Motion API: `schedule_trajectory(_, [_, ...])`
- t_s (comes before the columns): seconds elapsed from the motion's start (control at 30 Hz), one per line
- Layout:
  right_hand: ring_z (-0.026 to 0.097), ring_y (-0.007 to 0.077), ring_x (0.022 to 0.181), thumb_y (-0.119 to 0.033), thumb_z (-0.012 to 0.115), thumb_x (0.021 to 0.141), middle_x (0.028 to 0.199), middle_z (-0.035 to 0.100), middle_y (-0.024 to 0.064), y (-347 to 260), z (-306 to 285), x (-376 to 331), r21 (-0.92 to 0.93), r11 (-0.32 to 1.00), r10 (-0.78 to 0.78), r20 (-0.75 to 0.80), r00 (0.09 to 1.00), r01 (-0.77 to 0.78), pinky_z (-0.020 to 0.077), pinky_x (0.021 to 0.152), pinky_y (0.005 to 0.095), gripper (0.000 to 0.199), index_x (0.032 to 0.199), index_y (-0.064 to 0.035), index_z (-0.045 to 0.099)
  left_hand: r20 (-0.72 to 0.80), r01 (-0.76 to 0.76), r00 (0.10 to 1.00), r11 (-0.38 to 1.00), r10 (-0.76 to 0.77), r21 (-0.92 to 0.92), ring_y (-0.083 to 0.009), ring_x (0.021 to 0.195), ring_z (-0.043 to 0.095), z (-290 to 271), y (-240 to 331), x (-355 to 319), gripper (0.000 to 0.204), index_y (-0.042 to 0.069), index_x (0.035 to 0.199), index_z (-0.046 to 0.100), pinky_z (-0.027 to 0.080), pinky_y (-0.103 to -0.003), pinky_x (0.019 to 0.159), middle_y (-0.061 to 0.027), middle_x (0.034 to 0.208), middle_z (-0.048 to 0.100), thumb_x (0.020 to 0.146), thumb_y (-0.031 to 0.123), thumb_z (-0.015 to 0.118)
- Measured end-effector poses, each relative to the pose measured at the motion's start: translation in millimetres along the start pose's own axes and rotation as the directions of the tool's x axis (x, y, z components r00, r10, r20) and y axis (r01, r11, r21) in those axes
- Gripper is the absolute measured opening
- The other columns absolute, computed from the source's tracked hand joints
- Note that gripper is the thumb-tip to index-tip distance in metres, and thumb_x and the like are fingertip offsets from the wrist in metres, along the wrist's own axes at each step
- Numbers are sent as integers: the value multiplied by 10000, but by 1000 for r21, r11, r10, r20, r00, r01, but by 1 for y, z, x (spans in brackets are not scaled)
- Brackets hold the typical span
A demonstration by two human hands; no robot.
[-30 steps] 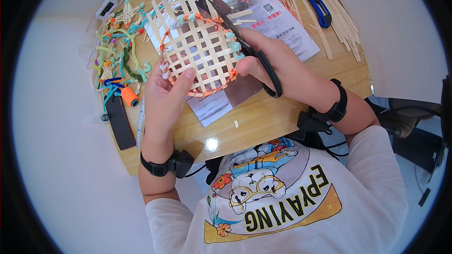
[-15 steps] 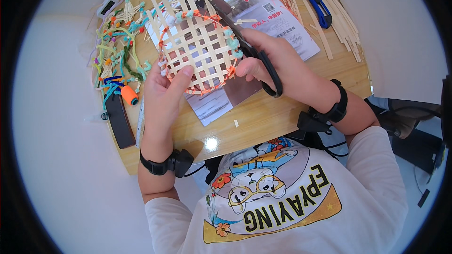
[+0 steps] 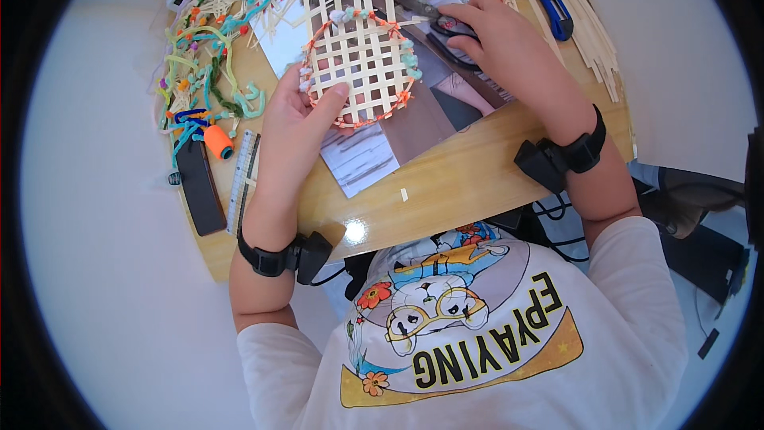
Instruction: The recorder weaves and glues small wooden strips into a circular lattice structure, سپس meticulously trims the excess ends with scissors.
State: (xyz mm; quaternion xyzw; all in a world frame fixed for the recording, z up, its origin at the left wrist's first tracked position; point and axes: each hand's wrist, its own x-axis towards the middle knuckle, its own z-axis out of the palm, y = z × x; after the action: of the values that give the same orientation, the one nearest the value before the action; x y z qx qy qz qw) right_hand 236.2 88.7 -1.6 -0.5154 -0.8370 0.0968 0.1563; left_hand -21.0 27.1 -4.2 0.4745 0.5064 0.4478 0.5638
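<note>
My left hand (image 3: pixel 298 115) grips a round woven piece of pale bamboo strips (image 3: pixel 364 56) by its lower left edge, thumb on top and fingers partly behind the open weave. Orange and pastel fuzzy wire rings its border, while several uncut strip ends stick up past the far edge. To the right, my right hand (image 3: pixel 509 40) has thumb and finger at the black handles of a pair of scissors (image 3: pixel 447 28), low over the magazine. The blades point up and left, towards the woven piece; some of the fingers are hidden.
An open magazine (image 3: pixel 358 163) lies beneath. Coloured fuzzy wires (image 3: pixel 211 72), an orange thread spool (image 3: pixel 217 143), a dark phone (image 3: pixel 199 191) and a clear ruler (image 3: pixel 241 179) are at left. A blue utility knife (image 3: pixel 549 0) and long bamboo strips (image 3: pixel 593 44) lie at right.
My right hand has moved up and right with the scissors, away from the woven piece and down to the magazine. My left hand has shifted the woven piece slightly right and farther away.
</note>
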Motion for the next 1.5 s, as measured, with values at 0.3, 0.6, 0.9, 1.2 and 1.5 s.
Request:
schedule_trajectory(0.3, [609,73,729,-121,659,855,872,653,42,-35,9,-3,935,354,23,-2,1000,-7,502,600,221,349,1170,-70,518,-7,-19,1000,1000,19,-24,-99,782,638,13,4,-8,395,-24,1212,417,519,-194,526,-115,1016,629,884,86,609])
schedule_trajectory(0.6, [592,47,681,-117,666,855,811,656,39,-44,7,-6,956,292,78,-9,997,-14,487,555,185,285,1089,-42,522,1,-45,999,996,45,-72,-107,776,639,18,7,-14,418,-3,1240,387,532,-199,519,-109,1032,622,889,70,602])
schedule_trajectory(0.9, [594,49,672,-123,656,866,804,656,27,-41,10,-4,955,294,115,11,993,-45,495,553,191,258,1072,-41,523,-130,-207,972,976,197,-69,-137,803,653,15,8,-7,474,17,1340,353,546,-251,662,-138,1000,648,923,126,549])
schedule_trajectory(1.2, [607,60,691,-133,656,871,818,663,37,-41,14,-2,970,240,72,26,997,-43,512,563,196,267,1074,-36,512,-43,-241,970,970,240,-18,-147,842,654,3,6,-4,418,42,1327,357,545,-266,697,-161,997,662,951,132,517])
schedule_trajectory(1.5, [626,88,739,-116,644,874,873,650,57,-40,15,-2,970,244,105,-24,994,-2,537,599,219,316,1133,-23,489,-59,-185,982,978,180,-92,-148,854,646,6,6,-3,472,-8,1308,349,548,-251,673,-145,1025,652,920,129,581])
